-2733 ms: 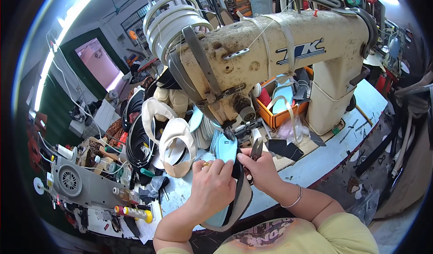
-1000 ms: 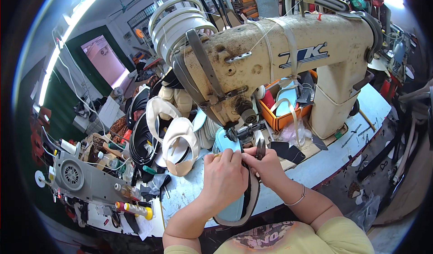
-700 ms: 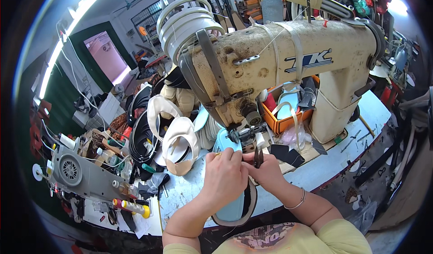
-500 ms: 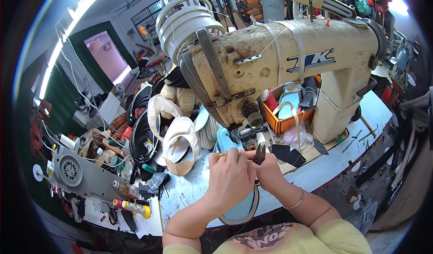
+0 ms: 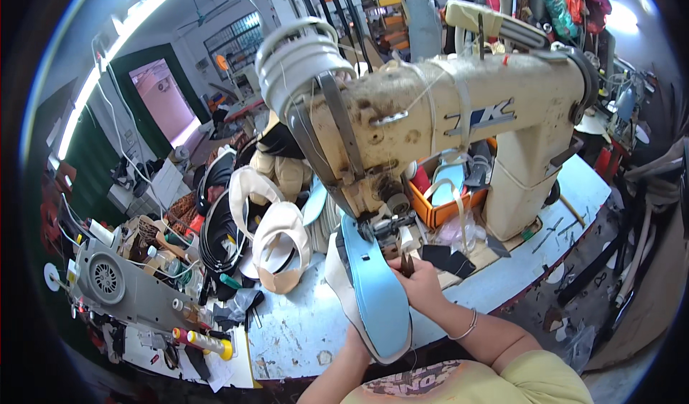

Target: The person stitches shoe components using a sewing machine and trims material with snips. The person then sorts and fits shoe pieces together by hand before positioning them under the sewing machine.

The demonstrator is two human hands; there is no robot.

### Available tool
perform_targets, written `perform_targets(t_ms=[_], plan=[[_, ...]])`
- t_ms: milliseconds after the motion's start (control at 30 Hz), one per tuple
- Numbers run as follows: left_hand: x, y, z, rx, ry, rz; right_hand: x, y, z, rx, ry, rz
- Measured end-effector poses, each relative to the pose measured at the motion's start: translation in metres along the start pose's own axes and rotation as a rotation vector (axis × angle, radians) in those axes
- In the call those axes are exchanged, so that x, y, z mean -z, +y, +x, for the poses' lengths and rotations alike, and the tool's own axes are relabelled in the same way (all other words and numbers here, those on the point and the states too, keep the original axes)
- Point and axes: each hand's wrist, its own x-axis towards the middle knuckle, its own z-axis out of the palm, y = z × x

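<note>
A light blue insole [image 5: 380, 293] with a pale grey-white edge piece lies along the near side of the sewing machine [image 5: 430, 102], its far end under the machine head. A small dark slot shows near its upper part. At its near left edge, my left hand [image 5: 353, 348] is closed on the insole, its fingers hidden underneath. My right hand [image 5: 422, 286] is closed around small dark scissors [image 5: 407, 265], their blades pointing up beside the insole's right edge.
White shoe uppers [image 5: 280, 242] and coiled black strips [image 5: 224, 224] crowd the left of the machine. An orange bin [image 5: 448, 209] sits behind its arm. Thread cones [image 5: 212, 343] and a grey machine [image 5: 118, 278] stand at the far left. Black scraps [image 5: 448, 259] lie on the right.
My left hand has moved down from beside my right hand to the near end of the insole. The insole now shows broadly, tilted up. The right hand keeps the scissors; the view has shifted slightly.
</note>
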Motion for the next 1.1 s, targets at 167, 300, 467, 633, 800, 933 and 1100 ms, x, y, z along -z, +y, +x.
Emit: perform_targets(t_ms=[167,300,467,633,800,933,1100], plan=[[0.016,-0.013,0.019,0.025,-0.040,-0.030,0.001,0.012,0.006,0.132,0.025,-0.137],[-0.015,0.016,0.006,0.084,0.133,0.040,0.001,0.005,0.007,0.270,0.089,-0.319],[-0.005,0.003,0.004,0.018,0.252,0.098,0.003,0.029,-0.003,0.166,0.076,-0.163],[-0.006,-0.040,-0.003,-0.363,0.056,0.715,0.014,0.040,-0.019,0.141,-0.004,-0.342],[0.002,-0.041,-0.012,0.026,0.008,-0.132,0.014,0.028,-0.008,0.328,0.036,-0.526],[-0.031,0.011,-0.024,-0.040,0.219,0.125,0.013,0.013,-0.002,0.375,0.060,-0.508],[0.012,0.026,-0.034,-0.162,0.230,0.638,0.018,0.016,0.012,-0.056,-0.001,-0.121]])
